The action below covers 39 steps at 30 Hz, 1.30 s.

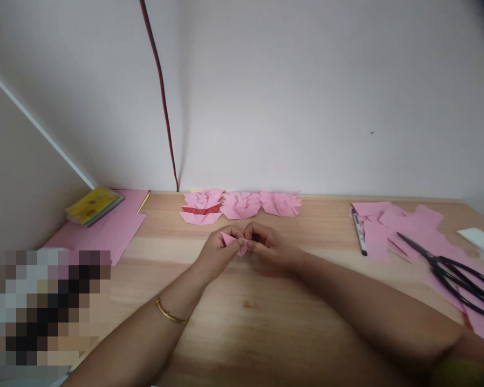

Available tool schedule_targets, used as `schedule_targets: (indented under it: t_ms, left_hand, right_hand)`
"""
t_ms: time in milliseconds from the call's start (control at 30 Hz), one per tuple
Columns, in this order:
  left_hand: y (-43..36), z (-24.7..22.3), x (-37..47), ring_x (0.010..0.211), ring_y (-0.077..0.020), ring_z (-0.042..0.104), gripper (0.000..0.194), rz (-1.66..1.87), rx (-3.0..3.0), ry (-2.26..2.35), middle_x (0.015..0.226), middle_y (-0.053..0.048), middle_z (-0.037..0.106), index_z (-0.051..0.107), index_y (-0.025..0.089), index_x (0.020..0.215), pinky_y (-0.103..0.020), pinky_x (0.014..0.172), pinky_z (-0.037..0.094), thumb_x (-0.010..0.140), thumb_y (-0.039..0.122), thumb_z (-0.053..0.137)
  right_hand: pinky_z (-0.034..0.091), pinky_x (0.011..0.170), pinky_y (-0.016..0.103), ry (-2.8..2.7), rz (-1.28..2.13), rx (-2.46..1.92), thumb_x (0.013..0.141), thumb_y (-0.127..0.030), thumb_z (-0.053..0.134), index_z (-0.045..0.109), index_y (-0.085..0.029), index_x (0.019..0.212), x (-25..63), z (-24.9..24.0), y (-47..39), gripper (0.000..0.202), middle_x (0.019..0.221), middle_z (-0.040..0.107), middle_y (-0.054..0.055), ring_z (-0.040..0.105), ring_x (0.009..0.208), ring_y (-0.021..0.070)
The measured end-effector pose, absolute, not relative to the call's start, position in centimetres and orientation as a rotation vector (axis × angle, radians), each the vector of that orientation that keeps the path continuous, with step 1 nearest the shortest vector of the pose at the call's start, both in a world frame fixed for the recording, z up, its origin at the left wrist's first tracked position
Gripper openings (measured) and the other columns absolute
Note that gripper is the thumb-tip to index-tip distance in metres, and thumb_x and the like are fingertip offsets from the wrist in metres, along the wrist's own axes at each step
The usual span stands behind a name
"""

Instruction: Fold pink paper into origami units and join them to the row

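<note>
A small folded piece of pink paper (241,248) is held between both hands over the middle of the wooden table. My left hand (222,250) pinches its left side, thumb on top. From the right, my right hand (268,244) grips the other side between thumb and curled fingers. The fingertips of both hands nearly meet, and they hide part of the paper. Just beyond the hands, folded pink paper pieces (242,205) lie in three groups near the wall, with a red one (201,209) in the left group.
Black scissors (439,262) and a marker (359,234) lie by cut pink paper (419,231) on the right. A white object (479,242) sits farther right. At left, a yellow packet (94,205) rests on pink sheets (127,236). The near left corner is pixelated.
</note>
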<state>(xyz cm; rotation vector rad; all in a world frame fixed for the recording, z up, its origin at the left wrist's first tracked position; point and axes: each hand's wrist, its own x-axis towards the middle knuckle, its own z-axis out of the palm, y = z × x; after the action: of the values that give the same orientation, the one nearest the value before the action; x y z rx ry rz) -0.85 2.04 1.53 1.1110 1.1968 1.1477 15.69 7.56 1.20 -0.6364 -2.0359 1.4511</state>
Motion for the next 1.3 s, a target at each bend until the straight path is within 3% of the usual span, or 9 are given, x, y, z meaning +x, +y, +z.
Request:
schedule_targets:
  t_ms: [333,667,867,1300]
  left_hand:
    - [1.85,1.87,-0.68,0.058,-0.0087,0.046,0.021,1.135,1.186,1.171,0.062,0.001,0.054,0.054,0.014,0.070,-0.021,0.058,0.034,0.075,0.031,0.066]
    - [1.62,2.09,-0.74,0.063,-0.0109,0.049,0.018,1.183,1.377,1.291,0.068,0.000,0.056,0.057,0.015,0.066,-0.023,0.062,0.038,0.074,0.030,0.065]
    - [1.65,2.25,-0.66,0.062,-0.0101,0.049,0.017,1.178,1.317,1.260,0.066,0.001,0.056,0.056,0.015,0.066,-0.023,0.061,0.038,0.076,0.027,0.063]
    - [1.77,1.83,-0.83,0.059,-0.0102,0.049,0.016,1.187,1.232,1.247,0.063,0.001,0.056,0.058,0.015,0.064,-0.023,0.059,0.036,0.072,0.027,0.066]
  right_hand:
    - [0.036,0.058,0.022,-2.026,1.435,-0.631,0.085,-0.036,0.054,0.047,-0.018,0.075,15.52,1.07,7.48,0.022,0.071,0.056,0.000,0.047,0.063,0.0103]
    - [0.033,0.054,0.021,-2.043,1.391,-0.677,0.083,-0.032,0.054,0.045,-0.018,0.075,15.44,0.90,7.45,0.019,0.066,0.047,-0.003,0.038,0.059,0.0089]
    - [0.037,0.058,0.022,-2.019,1.460,-0.613,0.085,-0.033,0.053,0.047,-0.017,0.077,15.55,1.10,7.49,0.018,0.073,0.055,0.000,0.045,0.065,0.0105]
    - [0.034,0.056,0.021,-2.032,1.447,-0.654,0.085,-0.036,0.054,0.048,-0.017,0.078,15.58,0.89,7.61,0.020,0.069,0.052,-0.001,0.042,0.061,0.0096]
